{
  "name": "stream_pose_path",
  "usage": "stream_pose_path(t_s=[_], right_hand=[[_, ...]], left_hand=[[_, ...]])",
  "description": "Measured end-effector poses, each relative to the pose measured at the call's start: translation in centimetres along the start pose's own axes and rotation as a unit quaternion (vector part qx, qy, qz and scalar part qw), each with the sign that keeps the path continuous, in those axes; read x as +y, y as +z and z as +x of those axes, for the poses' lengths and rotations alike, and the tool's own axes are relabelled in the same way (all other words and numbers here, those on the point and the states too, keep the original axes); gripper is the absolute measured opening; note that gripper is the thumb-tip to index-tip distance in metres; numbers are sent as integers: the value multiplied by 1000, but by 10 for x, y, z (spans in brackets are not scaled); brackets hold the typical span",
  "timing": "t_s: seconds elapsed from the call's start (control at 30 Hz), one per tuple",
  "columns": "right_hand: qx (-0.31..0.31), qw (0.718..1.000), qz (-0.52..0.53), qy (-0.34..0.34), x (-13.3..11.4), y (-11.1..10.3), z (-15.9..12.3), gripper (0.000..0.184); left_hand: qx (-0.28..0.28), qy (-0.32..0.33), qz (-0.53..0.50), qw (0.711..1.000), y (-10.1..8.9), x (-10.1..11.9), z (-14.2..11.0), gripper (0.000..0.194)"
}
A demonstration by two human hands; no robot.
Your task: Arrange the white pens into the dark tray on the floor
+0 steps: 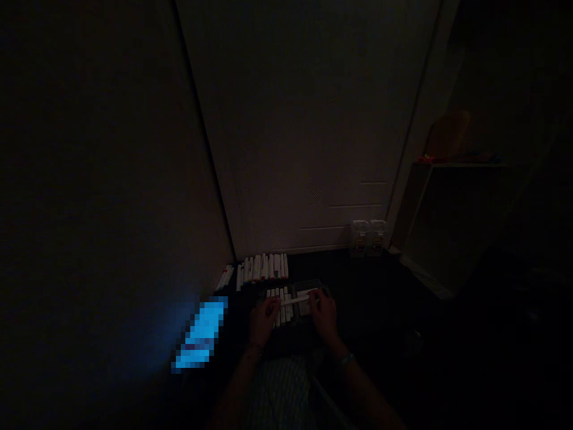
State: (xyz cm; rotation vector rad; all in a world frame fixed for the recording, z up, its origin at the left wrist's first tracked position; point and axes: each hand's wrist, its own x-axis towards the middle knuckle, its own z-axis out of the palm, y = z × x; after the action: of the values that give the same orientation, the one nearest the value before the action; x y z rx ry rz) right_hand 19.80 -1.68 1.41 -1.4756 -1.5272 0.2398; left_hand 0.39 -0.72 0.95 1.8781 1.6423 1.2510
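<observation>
The room is very dark. Both my hands hold one white marker [295, 300] crosswise, just above a dark case [293, 307] with a row of white markers in it. My left hand [264, 319] grips the marker's left end, fingers closed. My right hand [323, 313] grips its right end, near a reddish cap. A wristband shows on my right wrist. A second row of several white markers [262, 267] lies on the dark floor farther away, against the wall.
A glowing blue blurred screen [201, 334] lies on the floor at left. Two small clear containers [367, 237] stand by the back wall. A low shelf unit [447, 203] stands at right. Walls close in at left and behind.
</observation>
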Motion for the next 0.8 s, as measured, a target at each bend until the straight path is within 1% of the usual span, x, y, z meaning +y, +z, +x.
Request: stream_pose_path(t_s=[0.2,0.47,0.63,0.8], right_hand=[[-1,1000,14,-3,2,2,0,28],[4,1000,0,2,3,2,1,26],[4,1000,3,-1,1,1,0,27],[4,1000,-4,0,1,1,1,28]], left_hand=[[2,-8,3,1000,1,-1,0,37],[3,-7,-11,1000,2,-5,1,33],[-12,-9,-17,1000,-1,-1,0,34],[-4,-17,-20,1000,-1,1,0,34]])
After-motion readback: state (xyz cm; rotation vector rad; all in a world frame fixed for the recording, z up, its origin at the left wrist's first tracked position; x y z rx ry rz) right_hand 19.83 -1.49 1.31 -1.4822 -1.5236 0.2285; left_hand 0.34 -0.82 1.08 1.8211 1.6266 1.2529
